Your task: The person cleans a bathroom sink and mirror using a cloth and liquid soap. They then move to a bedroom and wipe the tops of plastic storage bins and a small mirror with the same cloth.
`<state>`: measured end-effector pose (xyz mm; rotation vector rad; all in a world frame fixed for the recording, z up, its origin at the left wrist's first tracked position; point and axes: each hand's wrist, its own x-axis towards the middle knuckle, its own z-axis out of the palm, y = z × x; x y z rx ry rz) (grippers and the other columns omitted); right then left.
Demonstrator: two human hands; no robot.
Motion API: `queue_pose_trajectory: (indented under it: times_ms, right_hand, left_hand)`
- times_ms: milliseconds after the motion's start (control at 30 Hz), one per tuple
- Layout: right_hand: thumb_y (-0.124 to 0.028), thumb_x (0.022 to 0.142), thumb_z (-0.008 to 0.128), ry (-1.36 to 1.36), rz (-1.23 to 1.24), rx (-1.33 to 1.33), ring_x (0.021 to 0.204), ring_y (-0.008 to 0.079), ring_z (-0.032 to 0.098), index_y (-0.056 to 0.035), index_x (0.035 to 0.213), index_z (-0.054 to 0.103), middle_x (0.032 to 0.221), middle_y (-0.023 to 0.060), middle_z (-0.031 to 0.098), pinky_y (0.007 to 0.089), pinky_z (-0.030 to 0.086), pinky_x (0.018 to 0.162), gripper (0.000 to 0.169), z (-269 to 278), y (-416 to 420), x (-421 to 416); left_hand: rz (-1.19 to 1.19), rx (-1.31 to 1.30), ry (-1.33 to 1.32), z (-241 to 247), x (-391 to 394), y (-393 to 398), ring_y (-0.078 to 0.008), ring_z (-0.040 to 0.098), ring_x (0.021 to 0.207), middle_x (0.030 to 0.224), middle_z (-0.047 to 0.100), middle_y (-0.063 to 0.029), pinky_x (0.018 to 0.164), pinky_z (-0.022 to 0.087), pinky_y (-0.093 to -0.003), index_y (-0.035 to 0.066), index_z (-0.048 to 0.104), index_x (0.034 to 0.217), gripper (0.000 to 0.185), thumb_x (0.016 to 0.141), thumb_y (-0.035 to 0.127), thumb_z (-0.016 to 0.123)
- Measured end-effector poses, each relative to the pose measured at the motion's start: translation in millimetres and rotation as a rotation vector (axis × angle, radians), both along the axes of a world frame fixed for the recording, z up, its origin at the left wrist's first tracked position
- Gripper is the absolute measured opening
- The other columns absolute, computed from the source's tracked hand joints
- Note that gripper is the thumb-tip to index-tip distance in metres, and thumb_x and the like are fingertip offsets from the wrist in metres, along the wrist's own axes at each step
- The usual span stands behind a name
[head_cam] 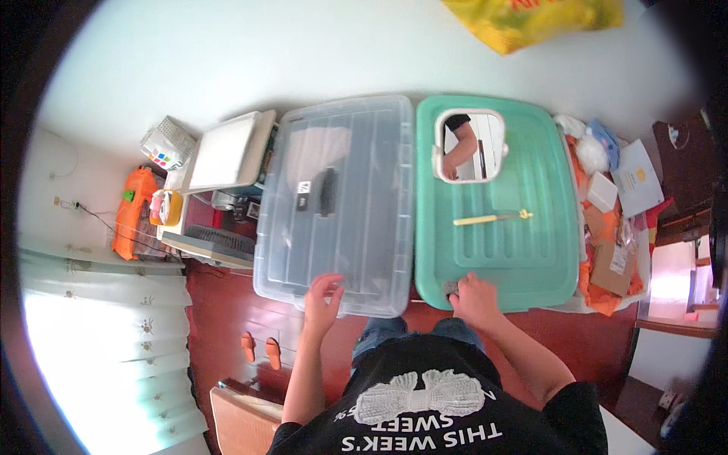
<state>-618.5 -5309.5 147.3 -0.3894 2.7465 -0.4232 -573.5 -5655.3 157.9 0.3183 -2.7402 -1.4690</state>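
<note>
My right hand [475, 298] is at the near left corner of a green plastic bin lid [512, 284], its fingers closed on a small grey cloth or sponge [450, 289]. Over the near edge of a clear plastic storage box lid [375, 227], my left hand [323, 301] has bent, parted fingers and holds nothing. A white-framed mirror [472, 146] lies at the green lid's far left, reflecting an arm. Nearer me on that lid is a slim cream-handled tool [483, 219], its exact kind unclear.
An open bin with orange fabric [611, 296] and cardboard [611, 267] stands right. Left are a white board [223, 152], a grey-edged appliance [210, 244] and an orange bag [132, 210]. Orange slippers [273, 352] lie on the red floor; a chair [244, 418] stands lower left.
</note>
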Motion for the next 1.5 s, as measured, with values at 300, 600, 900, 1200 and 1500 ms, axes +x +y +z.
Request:
queue_pose_trajectory:
  times_ms: [300,600,900,1200,1500]
  right_hand:
    - [-0.022,0.089,0.058,-0.561,-0.425,-0.645,0.076,0.022,0.066,0.0024,0.098,0.067,0.092,0.0147,0.069,0.0357,0.053,0.066,0.027,-16.4,-19.4,-14.5]
    - [-0.001,0.081,0.062,-0.42,-0.851,-1.646,0.088,0.0185,0.066,-0.0048,0.121,0.054,0.101,0.0053,0.066,0.032,0.055,0.077,0.041,14.6,-7.0,34.3]
    - [-0.001,0.065,0.071,0.372,-1.144,-0.417,0.096,0.0258,0.062,-0.0036,0.099,0.054,0.095,0.0107,0.063,0.0374,0.05,0.086,0.038,36.9,98.0,58.7]
    - [-0.006,0.071,0.07,0.568,-1.086,-0.281,0.11,0.033,0.056,-0.0059,0.121,0.056,0.116,0.0205,0.057,0.0407,0.045,0.097,0.052,16.3,178.0,42.0]
    - [-0.009,0.076,0.071,0.448,-0.819,0.02,0.128,0.0367,0.044,-0.0082,0.136,0.05,0.127,0.0172,0.054,0.0503,0.038,0.102,0.064,-29.3,173.3,24.2]
  left_hand:
    - [-0.143,0.026,0.073,-15.4,-66.1,-104.2,-0.0212,0.067,0.085,0.109,0.065,-0.0112,0.074,0.055,-0.0298,0.005,0.067,0.108,0.023,0.085,0.0,0.064]
    - [-0.473,-0.052,0.165,7.5,-142.5,-46.9,-0.027,0.064,0.102,0.114,0.066,-0.0126,0.084,0.052,-0.0379,0.007,0.068,0.107,0.025,0.083,0.008,0.07]
    - [-0.723,-0.443,0.308,-42.3,-126.3,71.1,-0.0406,0.037,0.137,0.148,0.037,-0.0286,0.114,0.028,-0.0494,-0.007,0.038,0.142,0.083,0.081,0.038,0.074]
    - [-0.736,-0.487,0.203,-49.0,-123.9,81.1,-0.0384,0.038,0.137,0.15,0.035,-0.0267,0.114,0.029,-0.0476,-0.004,0.037,0.143,0.091,0.073,0.035,0.08]
    - [-0.688,-0.428,0.138,-48.8,-121.0,91.6,-0.0381,0.036,0.139,0.151,0.033,-0.026,0.116,0.028,-0.047,-0.004,0.035,0.144,0.091,0.072,0.026,0.082]
